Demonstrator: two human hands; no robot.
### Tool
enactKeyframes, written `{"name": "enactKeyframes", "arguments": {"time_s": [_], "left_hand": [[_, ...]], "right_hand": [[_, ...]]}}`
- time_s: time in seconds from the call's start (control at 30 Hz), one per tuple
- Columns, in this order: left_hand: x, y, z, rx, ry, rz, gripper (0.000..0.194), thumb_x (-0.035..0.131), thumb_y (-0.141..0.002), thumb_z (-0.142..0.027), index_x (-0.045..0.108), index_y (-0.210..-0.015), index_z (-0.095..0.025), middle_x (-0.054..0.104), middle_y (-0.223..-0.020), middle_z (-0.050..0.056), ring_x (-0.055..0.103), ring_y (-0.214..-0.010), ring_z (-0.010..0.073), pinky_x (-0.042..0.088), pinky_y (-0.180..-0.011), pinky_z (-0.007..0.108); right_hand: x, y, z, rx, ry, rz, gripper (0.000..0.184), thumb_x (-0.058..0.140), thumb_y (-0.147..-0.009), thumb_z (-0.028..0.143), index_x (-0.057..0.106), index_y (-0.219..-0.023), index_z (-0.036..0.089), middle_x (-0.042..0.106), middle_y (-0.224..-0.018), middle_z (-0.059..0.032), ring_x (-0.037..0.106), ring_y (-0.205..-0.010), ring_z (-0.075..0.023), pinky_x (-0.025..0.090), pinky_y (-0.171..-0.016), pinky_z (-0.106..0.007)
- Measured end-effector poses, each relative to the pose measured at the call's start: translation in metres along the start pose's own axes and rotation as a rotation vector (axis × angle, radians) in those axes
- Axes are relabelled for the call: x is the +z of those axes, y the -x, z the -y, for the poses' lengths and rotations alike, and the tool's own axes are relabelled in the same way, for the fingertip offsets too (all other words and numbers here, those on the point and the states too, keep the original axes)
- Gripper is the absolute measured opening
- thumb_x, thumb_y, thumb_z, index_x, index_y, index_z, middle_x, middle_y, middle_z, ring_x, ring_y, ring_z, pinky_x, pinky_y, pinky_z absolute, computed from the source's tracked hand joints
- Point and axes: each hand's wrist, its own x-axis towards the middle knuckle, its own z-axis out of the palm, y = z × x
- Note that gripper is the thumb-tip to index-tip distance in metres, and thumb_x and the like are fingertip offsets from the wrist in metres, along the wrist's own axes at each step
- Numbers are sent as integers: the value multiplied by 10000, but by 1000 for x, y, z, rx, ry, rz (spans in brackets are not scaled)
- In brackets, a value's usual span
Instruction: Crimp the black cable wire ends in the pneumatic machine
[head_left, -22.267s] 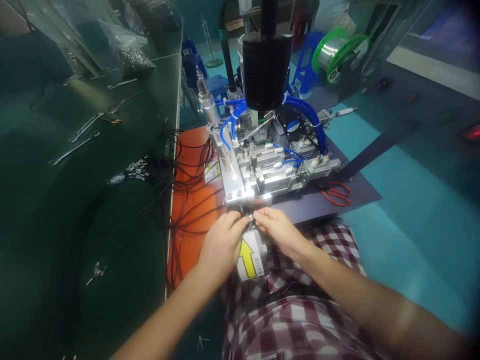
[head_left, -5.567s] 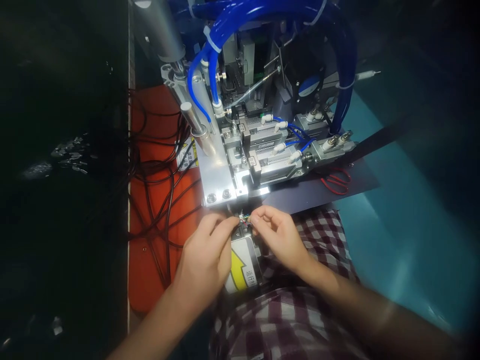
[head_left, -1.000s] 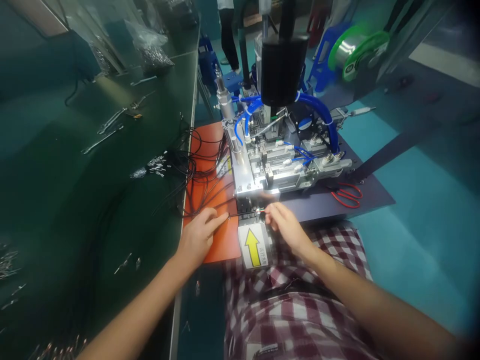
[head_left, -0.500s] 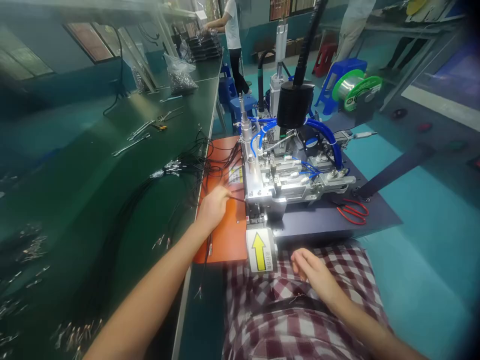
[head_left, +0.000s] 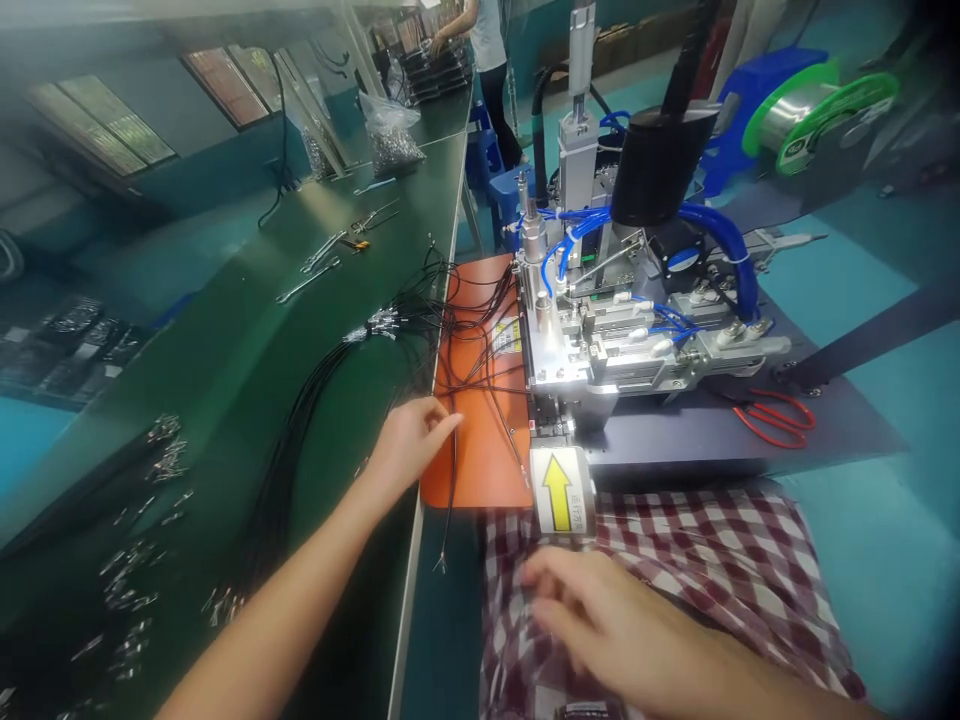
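Note:
My left hand [head_left: 409, 440] reaches over the edge of the green bench to the orange mat [head_left: 480, 450], fingers pinched on a thin black cable [head_left: 452, 480] whose end hangs off the mat's front. My right hand [head_left: 600, 620] hovers low over my checked lap, blurred, fingers spread and holding nothing. Ahead stands the small metal machine [head_left: 600, 345] with blue air hoses, and a yellow arrow label [head_left: 559, 492] sits at its front.
A bundle of black cables [head_left: 315, 400] lies across the green bench [head_left: 225, 360], with several small metal terminals [head_left: 135, 590] scattered near me. Red scissors [head_left: 772, 415] rest on the dark plate right of the machine. A green wire spool [head_left: 817, 110] stands behind. A person works far back.
My right hand has pulled back from the machine's front down to my lap. My left hand has drawn the cable leftwards and toward me over the orange mat. The view has swung left.

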Motion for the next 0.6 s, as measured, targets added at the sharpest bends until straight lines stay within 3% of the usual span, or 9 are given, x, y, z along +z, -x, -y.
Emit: {"name": "enactKeyframes", "arguments": {"time_s": [0.1,0.2,0.3,0.4,0.5,0.6], "left_hand": [[8,14,1,16,-27,4,167,512,-872,-290,628,-872,-170,604,-704,10,569,-629,145,436,-559,241],[11,24,1,111,-40,49,281,387,-895,-158,611,-1060,-195,609,-1008,74,610,-882,168,495,-744,283],[9,29,4,233,-58,126,307,377,-876,-111,637,-1004,-212,550,-1211,95,581,-1030,192,495,-843,318],[3,28,8,319,-64,136,265,398,-870,-110,633,-935,-212,544,-1244,87,567,-1049,193,504,-841,306],[-9,26,13,336,-47,31,250,377,-910,-132,592,-1015,-205,544,-1170,95,560,-1019,173,499,-848,293],[-19,28,17,316,12,-89,227,387,-932,-145,563,-1067,-196,565,-1071,85,560,-996,171,487,-864,302]], "right_hand": [[0,-17,23,-189,183,-83,137,499,-910,190,607,-986,228,669,-869,7,612,-803,-162,425,-714,-283],[-9,-31,33,-297,484,-202,154,463,-928,159,610,-903,194,640,-881,-33,582,-763,-180,410,-652,-304],[-17,-51,36,-294,814,-379,151,507,-879,117,613,-963,183,610,-919,-92,547,-798,-229,403,-642,-335],[-17,-75,36,-243,993,-411,267,658,-714,85,616,-967,162,593,-909,-122,541,-802,-263,411,-610,-336],[-19,-90,39,-215,980,-367,278,693,-607,23,622,-854,130,588,-870,-126,559,-818,-264,438,-619,-327],[-26,-96,58,-330,663,-426,218,561,-765,35,621,-941,149,609,-868,-71,583,-781,-193,464,-680,-303]]}}
